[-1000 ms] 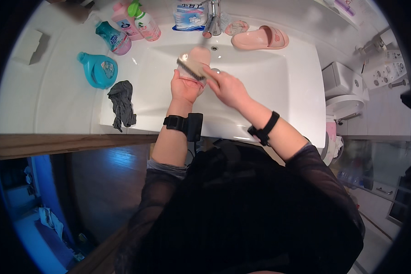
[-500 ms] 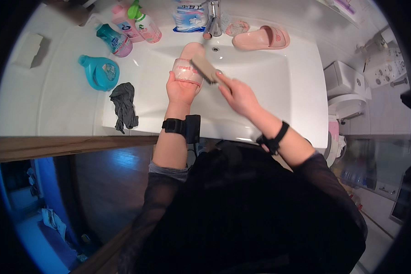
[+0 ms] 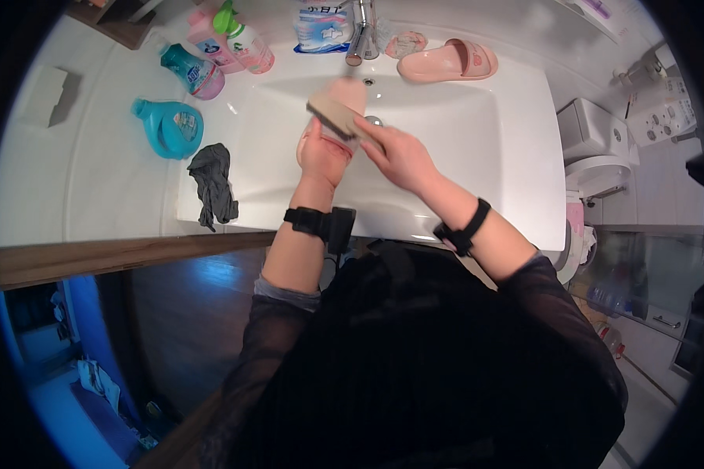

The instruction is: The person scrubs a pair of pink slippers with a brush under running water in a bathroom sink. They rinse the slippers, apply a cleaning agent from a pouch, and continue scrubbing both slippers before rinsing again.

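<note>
A pink slipper (image 3: 344, 105) sits in the left hand (image 3: 323, 156), fingers wrapped closed around its heel end, held up over the white sink basin (image 3: 485, 148) just below the faucet (image 3: 361, 35). The right hand (image 3: 403, 156) is clenched on a scrubbing brush (image 3: 340, 119), whose head lies across the slipper, touching it. Both wrists carry black bands. A second pink slipper (image 3: 446, 62) rests on the basin's back rim, right of the faucet. To the left on the counter lie a dark grey cloth (image 3: 211, 184), a teal jug (image 3: 168, 129) on its side, and a cluster of bottles (image 3: 219, 51).
</note>
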Available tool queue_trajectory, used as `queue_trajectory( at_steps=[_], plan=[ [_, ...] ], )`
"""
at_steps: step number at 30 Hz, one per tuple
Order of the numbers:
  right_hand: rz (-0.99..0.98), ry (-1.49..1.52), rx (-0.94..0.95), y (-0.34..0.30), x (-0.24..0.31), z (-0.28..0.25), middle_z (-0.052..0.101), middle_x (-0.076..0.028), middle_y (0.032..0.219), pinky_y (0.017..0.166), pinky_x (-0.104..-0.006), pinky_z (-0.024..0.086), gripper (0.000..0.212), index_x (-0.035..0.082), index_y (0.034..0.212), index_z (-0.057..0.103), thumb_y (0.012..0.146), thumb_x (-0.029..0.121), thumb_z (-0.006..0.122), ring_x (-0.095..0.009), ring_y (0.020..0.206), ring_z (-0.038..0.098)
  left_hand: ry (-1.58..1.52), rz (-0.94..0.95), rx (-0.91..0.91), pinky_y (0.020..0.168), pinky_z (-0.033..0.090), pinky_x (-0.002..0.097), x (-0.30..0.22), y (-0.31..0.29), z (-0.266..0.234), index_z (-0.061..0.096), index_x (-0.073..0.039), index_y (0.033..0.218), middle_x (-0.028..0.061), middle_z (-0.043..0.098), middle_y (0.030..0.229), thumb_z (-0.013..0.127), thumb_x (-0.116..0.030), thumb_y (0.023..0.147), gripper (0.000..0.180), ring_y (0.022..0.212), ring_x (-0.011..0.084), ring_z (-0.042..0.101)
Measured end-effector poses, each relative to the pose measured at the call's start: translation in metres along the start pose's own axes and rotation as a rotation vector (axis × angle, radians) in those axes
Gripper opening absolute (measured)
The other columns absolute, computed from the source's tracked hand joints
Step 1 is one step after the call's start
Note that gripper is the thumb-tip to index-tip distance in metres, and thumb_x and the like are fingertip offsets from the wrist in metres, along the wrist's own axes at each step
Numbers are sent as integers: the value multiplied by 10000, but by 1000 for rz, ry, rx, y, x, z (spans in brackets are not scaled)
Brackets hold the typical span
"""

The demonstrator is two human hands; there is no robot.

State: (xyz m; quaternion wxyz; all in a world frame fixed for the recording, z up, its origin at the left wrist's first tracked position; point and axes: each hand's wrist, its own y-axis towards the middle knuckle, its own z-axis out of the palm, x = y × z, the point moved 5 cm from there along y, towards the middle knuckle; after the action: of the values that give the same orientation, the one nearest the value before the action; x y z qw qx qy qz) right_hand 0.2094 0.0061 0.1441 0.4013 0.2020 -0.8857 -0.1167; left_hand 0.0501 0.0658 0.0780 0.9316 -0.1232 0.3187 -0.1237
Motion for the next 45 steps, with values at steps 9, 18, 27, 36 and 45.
queue_trajectory(
  at_steps=[9,18,27,36,45],
  plan=[
    [162,108,100,7,-14,-22,674,-209,1060,827,-458,517,386,134,1297,599,930,255,590,-383,977,631,594,70,47,939,499,320,-2,-11,-5,453,-13,1383,85,581,1290,505,-89,997,397,1156,189,581],
    [173,21,198,16,3,-12,687,-198,961,795,-456,525,372,162,1278,614,924,275,591,-389,903,648,622,111,-63,923,482,302,-10,0,-17,504,-4,1344,63,584,1272,538,-106,983,377,1095,159,581],
    [202,41,171,29,-54,-1,687,-208,974,809,-375,529,385,123,1290,617,922,234,616,-356,867,669,977,96,56,948,445,291,-25,-19,-27,563,9,1288,54,618,1214,637,-149,933,395,1093,138,571],
    [147,227,408,38,-42,2,694,-203,1035,843,-386,535,394,193,1285,636,901,279,635,-332,931,675,1069,170,35,907,467,288,-26,-33,-42,593,5,1247,41,638,1157,680,-184,917,389,1057,135,581],
    [187,108,391,30,-12,-3,701,-175,959,820,-418,541,392,203,1258,641,872,269,650,-351,880,672,911,117,16,912,453,288,-25,-29,-49,605,-19,1233,33,650,1131,674,-202,926,364,1035,129,578]
  ],
)
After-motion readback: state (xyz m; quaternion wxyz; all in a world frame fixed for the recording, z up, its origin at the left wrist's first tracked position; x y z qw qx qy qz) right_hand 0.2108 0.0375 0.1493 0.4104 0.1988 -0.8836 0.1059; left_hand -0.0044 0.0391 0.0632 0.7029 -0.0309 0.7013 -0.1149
